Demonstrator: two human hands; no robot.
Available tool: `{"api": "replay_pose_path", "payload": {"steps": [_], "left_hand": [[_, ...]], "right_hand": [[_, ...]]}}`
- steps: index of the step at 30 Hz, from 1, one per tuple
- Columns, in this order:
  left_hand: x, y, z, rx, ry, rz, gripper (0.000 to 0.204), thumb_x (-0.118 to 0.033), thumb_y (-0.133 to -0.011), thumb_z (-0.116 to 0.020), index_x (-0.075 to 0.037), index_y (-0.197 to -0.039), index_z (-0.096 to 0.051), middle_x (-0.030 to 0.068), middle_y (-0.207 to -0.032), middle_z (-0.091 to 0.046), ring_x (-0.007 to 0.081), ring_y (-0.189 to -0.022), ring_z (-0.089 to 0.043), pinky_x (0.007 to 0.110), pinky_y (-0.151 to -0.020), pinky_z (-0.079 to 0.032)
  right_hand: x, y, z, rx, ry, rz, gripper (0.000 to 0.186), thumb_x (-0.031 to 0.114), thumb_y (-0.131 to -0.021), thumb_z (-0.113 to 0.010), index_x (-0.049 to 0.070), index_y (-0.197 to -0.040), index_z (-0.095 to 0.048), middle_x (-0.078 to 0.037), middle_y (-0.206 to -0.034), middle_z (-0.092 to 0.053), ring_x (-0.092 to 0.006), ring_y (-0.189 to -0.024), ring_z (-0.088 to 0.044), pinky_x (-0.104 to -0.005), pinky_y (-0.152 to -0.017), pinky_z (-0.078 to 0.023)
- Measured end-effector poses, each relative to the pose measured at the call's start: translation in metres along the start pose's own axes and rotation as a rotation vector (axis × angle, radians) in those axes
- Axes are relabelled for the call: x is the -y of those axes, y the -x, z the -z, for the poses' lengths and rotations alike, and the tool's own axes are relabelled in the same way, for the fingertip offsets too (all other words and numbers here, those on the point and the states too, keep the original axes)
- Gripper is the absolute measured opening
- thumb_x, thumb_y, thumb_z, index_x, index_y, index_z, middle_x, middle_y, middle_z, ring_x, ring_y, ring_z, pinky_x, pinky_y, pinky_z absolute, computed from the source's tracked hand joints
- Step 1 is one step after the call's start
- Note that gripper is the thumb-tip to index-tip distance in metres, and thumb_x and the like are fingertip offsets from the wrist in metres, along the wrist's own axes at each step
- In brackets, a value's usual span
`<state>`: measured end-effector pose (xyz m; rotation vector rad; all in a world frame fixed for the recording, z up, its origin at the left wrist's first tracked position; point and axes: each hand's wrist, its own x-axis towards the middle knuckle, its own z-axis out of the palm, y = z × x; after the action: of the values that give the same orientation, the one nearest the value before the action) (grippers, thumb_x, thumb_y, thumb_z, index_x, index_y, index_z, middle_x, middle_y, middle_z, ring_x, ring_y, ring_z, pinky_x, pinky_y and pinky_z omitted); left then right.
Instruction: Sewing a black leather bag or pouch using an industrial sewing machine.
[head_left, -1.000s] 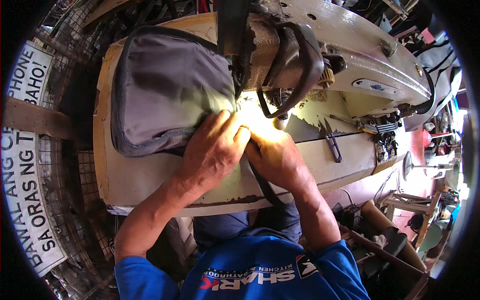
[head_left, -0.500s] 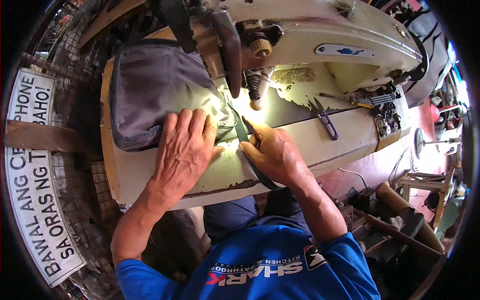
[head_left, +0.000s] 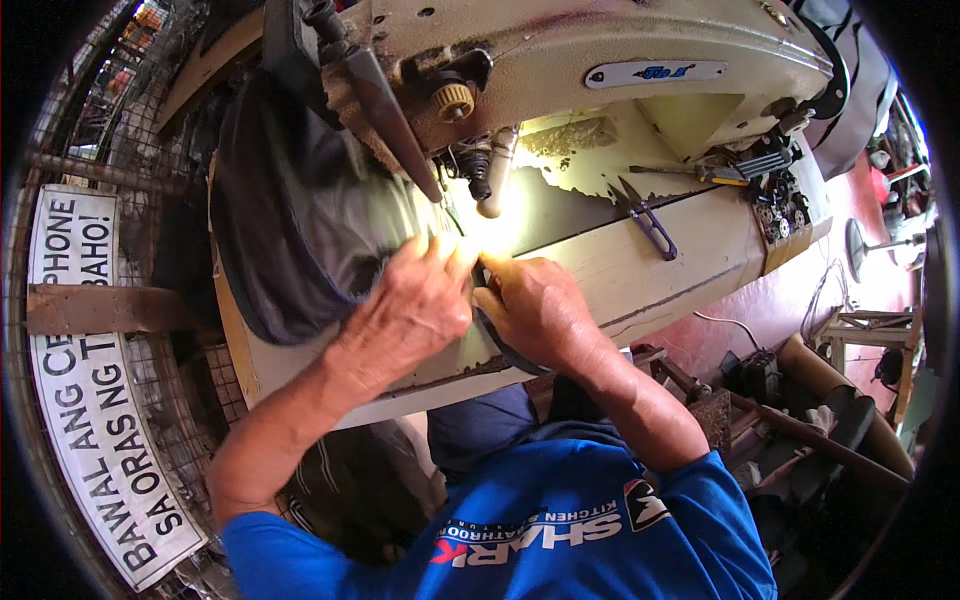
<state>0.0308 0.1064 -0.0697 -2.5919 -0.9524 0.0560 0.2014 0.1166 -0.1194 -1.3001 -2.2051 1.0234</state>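
Note:
A dark grey fabric piece [head_left: 290, 210] with an edge binding lies on the sewing machine's bed, left of the needle area; it looks blurred and rumpled. My left hand [head_left: 415, 300] has its fingers bent together on the fabric's right edge, close under the lamp glow. Right beside it, my right hand [head_left: 540, 305] pinches a narrow dark strip [head_left: 500, 345] that trails toward me over the table edge. Both hands' fingertips nearly meet in front of the presser foot area of the sewing machine [head_left: 560, 75]. Glare and the fingers hide the exact grip.
Purple-handled thread snips [head_left: 655, 232] lie on the table [head_left: 640, 290] to the right. A screwdriver [head_left: 715, 174] and a tray of small metal parts [head_left: 782, 220] sit farther right. Wire mesh and a white sign [head_left: 95, 400] stand at the left, a stand fan [head_left: 860, 245] at the far right.
My left hand has moved right, from lying flat on the fabric to its edge beside my right hand, fingers now bent. The fabric has turned and rumpled. My right hand keeps the strip.

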Motion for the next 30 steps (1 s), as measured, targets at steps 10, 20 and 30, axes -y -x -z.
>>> {"api": "replay_pose_path", "payload": {"steps": [10, 20, 30], "left_hand": [[0.023, 0.004, 0.008, 0.045, 0.212, 0.104, 0.020, -0.009, -0.077, -0.059, -0.001, -0.095, -0.064, 0.0101, -0.088, -0.057, 0.0247, -0.085, -0.059, 0.036, -0.072, -0.048], [-0.009, 0.012, -0.011, -0.044, 0.207, 0.259, 0.018, -0.008, -0.081, -0.061, 0.000, -0.097, -0.062, 0.0105, -0.087, -0.055, 0.0227, -0.081, -0.057, 0.034, -0.068, -0.046], [-0.013, 0.021, -0.024, -0.145, 0.237, 0.336, 0.018, -0.007, -0.083, -0.061, -0.001, -0.100, -0.062, 0.0101, -0.088, -0.054, 0.0234, -0.080, -0.057, 0.035, -0.068, -0.047]], "right_hand": [[-0.005, -0.001, 0.006, 0.021, -0.096, -0.007, 0.021, 0.020, -0.085, -0.064, 0.006, -0.100, -0.062, -0.022, -0.078, -0.066, -0.0426, -0.079, -0.065, -0.0526, -0.072, -0.051], [0.001, -0.003, 0.003, 0.064, 0.030, 0.029, 0.039, 0.018, -0.086, -0.064, 0.004, -0.121, -0.057, -0.022, -0.082, -0.066, -0.0424, -0.083, -0.064, -0.0509, -0.072, -0.050], [-0.004, 0.003, -0.006, 0.030, 0.094, 0.109, 0.036, 0.018, -0.087, -0.063, 0.005, -0.120, -0.058, -0.020, -0.086, -0.066, -0.0409, -0.080, -0.064, -0.0502, -0.071, -0.051]]}}
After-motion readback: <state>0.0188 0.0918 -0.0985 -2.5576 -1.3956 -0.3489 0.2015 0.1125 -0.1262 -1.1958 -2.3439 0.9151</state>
